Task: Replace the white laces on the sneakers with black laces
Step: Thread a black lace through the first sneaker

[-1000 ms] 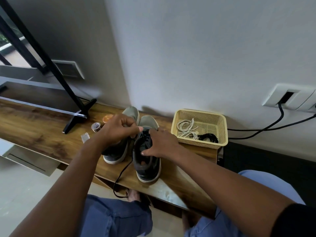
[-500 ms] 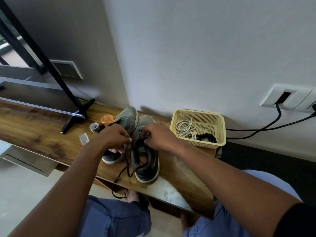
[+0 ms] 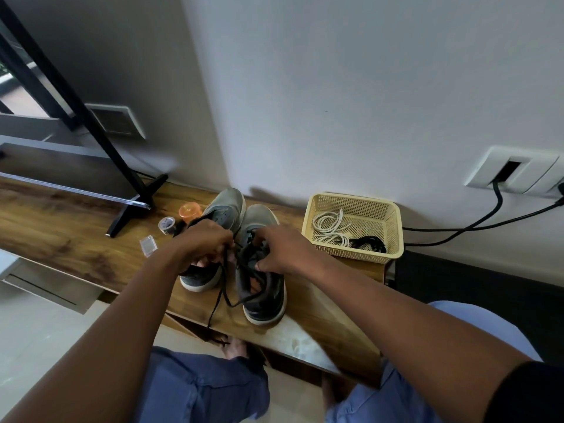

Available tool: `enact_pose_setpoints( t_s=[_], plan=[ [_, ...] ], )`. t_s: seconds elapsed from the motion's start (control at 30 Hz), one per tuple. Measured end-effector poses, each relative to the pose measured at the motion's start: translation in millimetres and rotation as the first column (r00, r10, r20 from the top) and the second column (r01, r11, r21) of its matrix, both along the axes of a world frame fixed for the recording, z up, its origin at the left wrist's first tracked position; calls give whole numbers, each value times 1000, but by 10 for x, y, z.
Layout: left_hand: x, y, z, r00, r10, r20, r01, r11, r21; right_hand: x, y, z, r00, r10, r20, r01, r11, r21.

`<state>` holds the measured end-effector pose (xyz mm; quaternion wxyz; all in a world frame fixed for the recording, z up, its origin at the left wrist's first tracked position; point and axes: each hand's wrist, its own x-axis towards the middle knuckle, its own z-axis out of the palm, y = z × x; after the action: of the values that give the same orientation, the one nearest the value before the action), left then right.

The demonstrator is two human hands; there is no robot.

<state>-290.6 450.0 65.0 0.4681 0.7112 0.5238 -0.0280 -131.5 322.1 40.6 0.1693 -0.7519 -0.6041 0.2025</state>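
Observation:
Two grey sneakers stand side by side on the wooden shelf. My left hand lies over the left sneaker and pinches a black lace that trails down past the shelf's front edge. My right hand grips the tongue area of the right sneaker, fingers curled at the eyelets. White laces and another black lace lie in the yellow basket to the right.
A black TV stand foot, an orange cap, a tape roll and a small clear box sit left of the shoes. Wall socket with black cables at right. My knees are below the shelf.
Both hands moved back along the shoes from the heel area toward the eyelets. The black lace now loops across the right sneaker's opening.

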Motion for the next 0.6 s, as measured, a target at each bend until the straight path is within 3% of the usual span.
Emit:
enact_pose_setpoints(
  t_s=[0.1,0.2,0.3,0.37,0.47,0.53,0.6],
  plan=[
    [11,19,8,998,43,35,-45,998,52,-4,-1,5,1000,-14,5,14,1000,-15],
    [-17,34,28,993,51,108,-74,973,219,7,6,2,1000,-10,4,11,999,-30],
    [-13,24,98,966,52,254,-147,918,369,6,15,-5,1000,-19,-12,18,1000,-17],
    [28,-14,147,921,41,388,-196,909,368,-8,38,19,998,-42,-47,47,995,90],
    [124,-116,200,872,-34,489,-173,912,373,-85,128,157,956,-17,-292,93,964,249],
    [165,-155,215,859,-55,509,-166,911,378,-139,185,273,827,0,-563,153,962,225],
    [162,-144,228,851,-39,524,-196,902,386,-133,197,323,709,-6,-705,222,951,215]
  ],
)
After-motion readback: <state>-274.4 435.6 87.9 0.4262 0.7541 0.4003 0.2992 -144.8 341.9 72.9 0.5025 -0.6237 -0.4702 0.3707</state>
